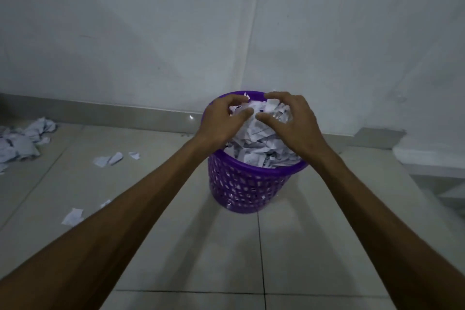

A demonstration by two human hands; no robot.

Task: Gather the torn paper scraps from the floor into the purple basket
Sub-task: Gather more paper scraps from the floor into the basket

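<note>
The purple basket [251, 184], perforated and round, stands on the tiled floor [201, 246] near the wall [151, 33], heaped above its rim with torn paper scraps [259, 143]. Both the left hand [221, 121] and the right hand [292, 123] press curled fingers into the heap. More loose scraps [22, 143] lie left, with bare tiles in front.

A bare indoor room is shown, most likely in a home. A floor of large pale tiles [226, 246] is met by plain white walls [151, 33] in a corner, with a low skirting [100, 106] run along the wall's foot.
</note>
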